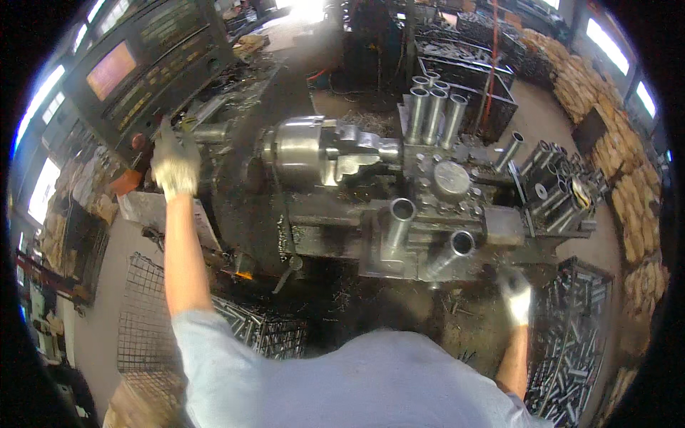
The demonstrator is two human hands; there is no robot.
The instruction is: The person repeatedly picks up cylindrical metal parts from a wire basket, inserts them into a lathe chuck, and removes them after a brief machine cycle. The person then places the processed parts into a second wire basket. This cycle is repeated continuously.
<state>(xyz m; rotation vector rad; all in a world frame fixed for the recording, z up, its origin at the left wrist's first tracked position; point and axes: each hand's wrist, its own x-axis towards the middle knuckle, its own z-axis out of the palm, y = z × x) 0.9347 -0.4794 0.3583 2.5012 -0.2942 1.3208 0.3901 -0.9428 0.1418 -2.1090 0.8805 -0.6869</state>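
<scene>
My left hand (175,165), in a pale work glove, reaches up at the left beside the lathe's control panel (164,60). Its fingers stretch upward near a reddish knob (138,141), and nothing shows in them; I cannot tell whether they touch the panel. My right hand (515,294), gloved too, hangs low at the lathe's near right edge, its fingers smeared and dark. The chuck (300,146) faces the turret (452,178), with shiny metal between them. Two metal tubes (402,214) (460,246) stand on the near side of the carriage.
Several upright tubes (432,114) stand behind the turret. More tubes lie heaped on a rack (560,189) at the right. Bins of metal parts (571,342) stand low at right and beside a wire basket (146,314) at left. Sacks (628,185) line the right wall.
</scene>
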